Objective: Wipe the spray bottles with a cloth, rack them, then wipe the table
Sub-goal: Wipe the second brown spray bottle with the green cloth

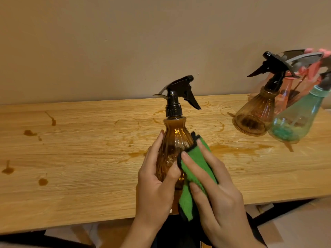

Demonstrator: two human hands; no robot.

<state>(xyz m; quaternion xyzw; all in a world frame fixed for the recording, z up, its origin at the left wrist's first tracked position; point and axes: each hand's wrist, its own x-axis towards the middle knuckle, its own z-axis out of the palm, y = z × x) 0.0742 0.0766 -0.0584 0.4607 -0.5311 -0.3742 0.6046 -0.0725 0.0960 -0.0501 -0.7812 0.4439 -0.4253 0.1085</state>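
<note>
while the left hand grips the amber bottle, the flat right hand presses cloth on it.

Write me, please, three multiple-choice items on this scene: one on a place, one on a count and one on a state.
1. Where is the green cloth?
A. on the floor
B. against the held amber bottle
C. hung on the wall

2. How many amber bottles are in view?
A. one
B. two
C. four

3. What state is the table top in?
A. stained
B. covered with a sheet
C. freshly painted white

Key:
1 B: the right hand presses the cloth to the bottle that the left hand grips.
2 B: one is held, and a second amber bottle tilts at the right.
3 A: brown spills mark the wood.
</note>
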